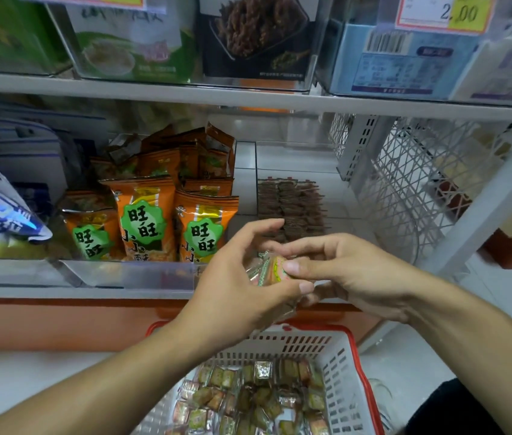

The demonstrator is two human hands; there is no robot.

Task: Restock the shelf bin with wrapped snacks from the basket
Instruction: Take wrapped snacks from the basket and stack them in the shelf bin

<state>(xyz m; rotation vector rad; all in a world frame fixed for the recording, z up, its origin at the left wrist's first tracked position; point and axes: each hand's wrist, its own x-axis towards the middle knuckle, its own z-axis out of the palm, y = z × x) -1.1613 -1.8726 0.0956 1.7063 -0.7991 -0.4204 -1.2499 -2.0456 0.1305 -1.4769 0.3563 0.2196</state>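
I see my left hand (235, 287) and right hand (345, 271) both pinching wrapped snacks (272, 271) | held above the basket (341, 365), in front of the shelf bin (320, 189) | more snacks lie in the basket.

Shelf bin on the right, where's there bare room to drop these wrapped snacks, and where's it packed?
The clear bin is bare behind the brown skewer snacks, and to their right toward the white mesh divider. The orange packets next door are packed tight. Both hands hold wrapped snacks at the bin's front.
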